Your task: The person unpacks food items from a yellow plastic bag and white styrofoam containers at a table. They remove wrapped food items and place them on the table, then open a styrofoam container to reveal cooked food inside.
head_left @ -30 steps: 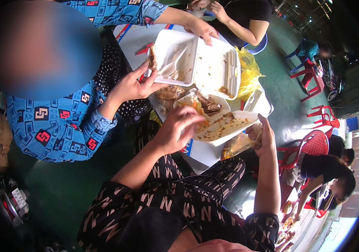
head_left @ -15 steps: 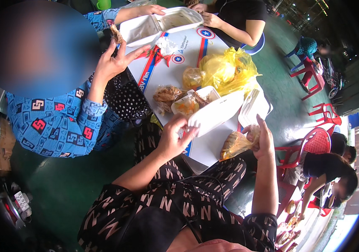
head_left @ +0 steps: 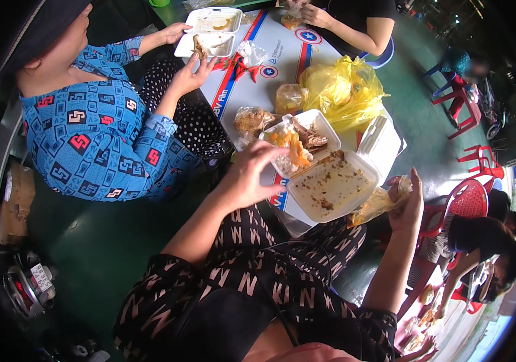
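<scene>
Left hand [head_left: 248,176] — foam box [head_left: 345,184] just rightward

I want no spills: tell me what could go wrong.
The open lid, dotted with scraps, lies at the near edge of the table; tilting it might drop some on the lap. The bag in the right hand is also near the edge, so a loosened grip could let it fall. The left hand is right beside the box, so a bump might spill food.
</scene>
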Motion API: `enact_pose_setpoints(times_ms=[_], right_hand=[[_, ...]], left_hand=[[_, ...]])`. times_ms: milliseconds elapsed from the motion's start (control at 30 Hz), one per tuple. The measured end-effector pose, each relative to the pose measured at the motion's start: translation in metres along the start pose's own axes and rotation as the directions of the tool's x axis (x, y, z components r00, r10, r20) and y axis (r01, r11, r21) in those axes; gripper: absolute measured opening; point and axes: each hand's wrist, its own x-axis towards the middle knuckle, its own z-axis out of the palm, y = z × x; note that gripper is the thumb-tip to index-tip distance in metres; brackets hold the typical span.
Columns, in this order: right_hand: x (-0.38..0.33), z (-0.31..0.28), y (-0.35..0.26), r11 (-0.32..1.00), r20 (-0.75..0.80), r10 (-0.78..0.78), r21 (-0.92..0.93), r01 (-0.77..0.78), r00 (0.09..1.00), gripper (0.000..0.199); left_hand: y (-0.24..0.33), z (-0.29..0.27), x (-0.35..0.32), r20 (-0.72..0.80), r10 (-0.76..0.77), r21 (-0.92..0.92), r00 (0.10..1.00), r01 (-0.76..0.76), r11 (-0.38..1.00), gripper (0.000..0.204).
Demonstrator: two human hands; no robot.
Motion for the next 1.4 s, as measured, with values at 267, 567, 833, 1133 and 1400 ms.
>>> enact_pose_setpoints(times_ms=[267, 567, 833, 1133, 1400], right_hand=[[-0.001, -0.019, -0.001, 0.991, -0.137, -0.098, 0.074, 0.109, 0.986, 0.051], [-0.023, -0.028, -0.027, 0.974, -0.112, -0.181, 0.117, 0.194, 0.977, 0.047], [-0.031, -0.037, -0.036, 0.944, -0.024, -0.300, 0.133, 0.300, 0.954, 0.033], [-0.034, -0.041, -0.045, 0.913, 0.034, -0.408, 0.031, 0.407, 0.912, 0.027], [-0.027, -0.030, -0.053, 0.905, 0.018, -0.424, 0.049, 0.423, 0.905, 0.027]], left_hand=[[-0.029, 0.006, -0.006, -0.063, -0.082, 0.485, 0.995, 0.102, 0.869, 0.037], [-0.023, 0.012, 0.006, -0.090, -0.050, 0.360, 0.995, 0.079, 0.930, 0.023], [-0.032, -0.005, 0.037, -0.310, 0.082, 0.140, 0.947, -0.040, 0.989, 0.013], [-0.170, -0.048, 0.158, -0.588, -0.244, 0.401, 0.771, 0.540, 0.740, 0.038], [-0.191, -0.057, 0.222, -0.593, -0.612, 0.200, 0.523, 0.833, 0.517, 0.037]])
